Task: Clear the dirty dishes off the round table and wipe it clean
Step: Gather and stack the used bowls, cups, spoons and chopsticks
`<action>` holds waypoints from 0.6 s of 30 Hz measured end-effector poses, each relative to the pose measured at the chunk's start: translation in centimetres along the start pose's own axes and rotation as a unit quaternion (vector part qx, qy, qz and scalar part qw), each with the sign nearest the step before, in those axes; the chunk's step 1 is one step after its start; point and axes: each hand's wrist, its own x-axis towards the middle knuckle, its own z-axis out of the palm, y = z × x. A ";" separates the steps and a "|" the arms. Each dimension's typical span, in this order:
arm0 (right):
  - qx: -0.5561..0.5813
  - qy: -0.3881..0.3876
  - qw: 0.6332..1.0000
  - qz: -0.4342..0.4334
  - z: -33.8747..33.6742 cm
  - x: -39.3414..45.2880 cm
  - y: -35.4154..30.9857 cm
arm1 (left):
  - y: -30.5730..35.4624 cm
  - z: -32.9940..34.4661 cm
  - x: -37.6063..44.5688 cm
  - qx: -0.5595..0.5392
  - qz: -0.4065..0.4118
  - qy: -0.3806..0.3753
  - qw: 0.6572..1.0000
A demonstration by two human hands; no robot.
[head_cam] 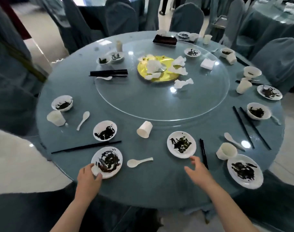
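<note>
Two hands over the near edge of the round table [159, 186]. Left hand [88, 175] pinches the near rim of a dirty plate [107, 162], thumb on top, fingers curled under. Right hand [199, 171] hovers spread and relaxed, fingertips just short of a second dirty plate [181, 144], holding nothing. Between the plates lies a white spoon [138, 162]. Beyond the held plate: black chopsticks [86, 146], then a smeared bowl [105, 130]. A tipped paper cup [144, 129] lies further in, near the glass turntable [159, 104].
</note>
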 end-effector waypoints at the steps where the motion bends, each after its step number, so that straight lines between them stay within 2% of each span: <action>1: 0.005 0.007 1.000 0.002 0.0 1.2 -0.4 | 0.3 0.2 0.2 -0.022 -0.013 0.007 1.000; 6: 0.053 0.074 0.995 0.034 0.0 5.9 -1.2 | 1.3 1.2 1.4 -0.084 -0.087 0.028 0.992; 13: 0.016 0.084 0.995 0.056 0.0 9.6 -1.2 | 1.7 1.6 2.4 -0.133 -0.175 0.055 0.974; 15: -0.010 0.078 0.995 0.058 -0.4 10.5 -1.1 | 1.5 1.9 2.6 -0.180 -0.201 0.058 0.961; 18: -0.056 0.060 0.995 0.054 -1.0 11.6 -0.6 | 1.6 2.1 2.8 -0.296 -0.242 0.059 0.922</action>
